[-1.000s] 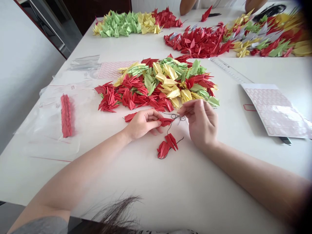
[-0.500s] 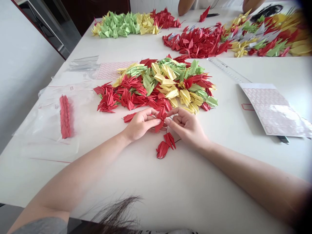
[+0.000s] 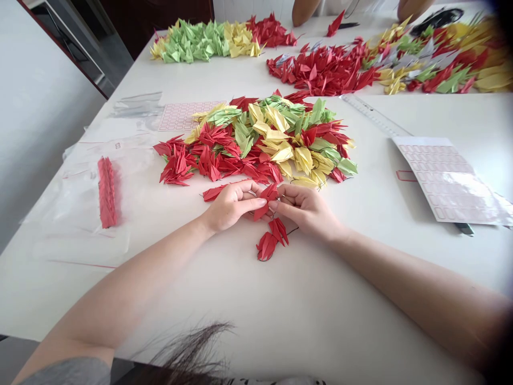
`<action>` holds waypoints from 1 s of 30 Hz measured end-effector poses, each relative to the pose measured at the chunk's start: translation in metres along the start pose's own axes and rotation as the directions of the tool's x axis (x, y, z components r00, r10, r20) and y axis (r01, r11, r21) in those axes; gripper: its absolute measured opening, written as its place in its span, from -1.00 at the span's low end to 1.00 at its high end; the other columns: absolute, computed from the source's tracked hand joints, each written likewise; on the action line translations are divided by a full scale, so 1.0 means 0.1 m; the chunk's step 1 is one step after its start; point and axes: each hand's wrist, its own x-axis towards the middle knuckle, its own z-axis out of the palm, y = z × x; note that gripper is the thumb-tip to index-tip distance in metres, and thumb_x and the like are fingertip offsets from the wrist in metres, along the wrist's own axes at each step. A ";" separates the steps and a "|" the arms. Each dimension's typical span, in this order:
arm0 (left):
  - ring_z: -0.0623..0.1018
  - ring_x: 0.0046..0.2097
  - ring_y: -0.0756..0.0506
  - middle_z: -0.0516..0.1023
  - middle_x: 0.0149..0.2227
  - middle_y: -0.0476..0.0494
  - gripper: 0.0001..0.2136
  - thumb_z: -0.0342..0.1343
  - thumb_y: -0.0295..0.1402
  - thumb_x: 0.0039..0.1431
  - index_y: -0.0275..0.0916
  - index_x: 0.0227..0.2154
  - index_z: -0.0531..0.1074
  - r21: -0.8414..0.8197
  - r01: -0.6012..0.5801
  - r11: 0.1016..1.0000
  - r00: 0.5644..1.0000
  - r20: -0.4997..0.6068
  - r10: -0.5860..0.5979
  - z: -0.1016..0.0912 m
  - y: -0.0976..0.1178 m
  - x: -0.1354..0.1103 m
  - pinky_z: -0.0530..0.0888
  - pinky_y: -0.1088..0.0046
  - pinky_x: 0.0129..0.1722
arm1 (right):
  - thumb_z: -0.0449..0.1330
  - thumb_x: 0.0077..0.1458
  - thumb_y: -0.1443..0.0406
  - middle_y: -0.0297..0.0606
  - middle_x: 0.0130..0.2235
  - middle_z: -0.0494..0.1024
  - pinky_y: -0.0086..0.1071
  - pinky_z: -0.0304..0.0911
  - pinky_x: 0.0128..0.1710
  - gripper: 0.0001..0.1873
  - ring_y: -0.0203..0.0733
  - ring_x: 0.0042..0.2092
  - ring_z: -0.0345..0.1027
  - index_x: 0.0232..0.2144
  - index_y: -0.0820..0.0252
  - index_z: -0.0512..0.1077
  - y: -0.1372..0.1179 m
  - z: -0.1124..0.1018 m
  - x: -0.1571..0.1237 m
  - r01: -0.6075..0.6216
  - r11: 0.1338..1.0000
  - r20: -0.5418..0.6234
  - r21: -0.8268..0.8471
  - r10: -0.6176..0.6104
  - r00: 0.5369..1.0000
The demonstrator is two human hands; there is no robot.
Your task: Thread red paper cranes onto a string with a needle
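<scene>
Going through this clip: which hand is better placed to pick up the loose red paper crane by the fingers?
Probably the left hand: the loose red paper crane lies right beside it. The right hand sits farther away, with the left hand and the held red crane between it and the loose one.

Bright, even light fills the scene, and only soft shadows lie under the **fingers** (image 3: pixel 256 202) on the **matte white table** (image 3: pixel 320 299). Glare whitens the **glossy pink-printed label sheet** (image 3: pixel 449 182) right of them. Below them, **dark hair strands** (image 3: pixel 192 347) blur; the far-right edge darkens and bows.
</scene>
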 end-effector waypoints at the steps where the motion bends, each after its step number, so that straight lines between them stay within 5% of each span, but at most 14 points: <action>1: 0.66 -0.36 -0.08 0.63 -0.43 -0.10 -0.81 0.30 -0.31 0.11 -0.30 -0.31 0.44 -0.002 -0.003 1.000 1.000 0.004 0.003 0.00 0.00 0.00 0.58 0.38 -0.23 | 0.28 0.09 -0.01 -0.30 -0.48 0.45 -0.40 0.05 -0.53 -0.62 -0.30 -0.47 0.17 -0.44 0.20 0.48 0.00 0.00 0.00 -0.003 1.000 0.025 0.000 0.003 1.000; 11: 0.62 -0.43 -0.05 0.60 -0.48 -0.08 -0.79 0.30 -0.26 0.13 -0.31 -0.38 0.45 0.028 -0.041 0.999 0.999 0.027 0.040 0.00 -0.01 0.00 0.60 0.38 -0.30 | 0.23 0.12 -0.07 -0.47 -0.61 0.08 -0.41 -0.16 -0.56 -0.55 -0.38 -0.54 -0.12 -0.47 0.19 0.38 0.04 0.01 -0.01 -0.057 0.996 0.071 -0.067 0.062 0.996; 24: 0.56 -0.41 0.00 0.53 -0.47 -0.03 -0.81 0.24 -0.26 0.17 -0.29 -0.36 0.43 0.088 -0.038 0.995 0.999 0.019 0.037 0.01 0.00 -0.02 0.54 0.49 -0.36 | 0.20 0.12 -0.02 -0.47 -0.59 0.07 -0.40 -0.14 -0.54 -0.60 -0.37 -0.52 -0.12 -0.49 0.16 0.29 0.03 0.03 -0.02 -0.027 0.994 0.030 -0.109 0.030 0.999; 30: 0.45 -0.45 0.06 0.47 -0.43 0.02 -0.74 0.38 -0.38 -0.05 -0.28 -0.34 0.42 0.105 -0.076 0.992 0.996 -0.042 0.081 0.06 0.03 -0.04 0.42 0.57 -0.47 | 0.20 0.16 -0.03 -0.44 -0.55 0.13 -0.39 -0.10 -0.52 -0.60 -0.35 -0.50 -0.05 -0.45 0.16 0.32 0.05 0.05 -0.03 0.009 0.993 -0.031 -0.116 -0.013 0.999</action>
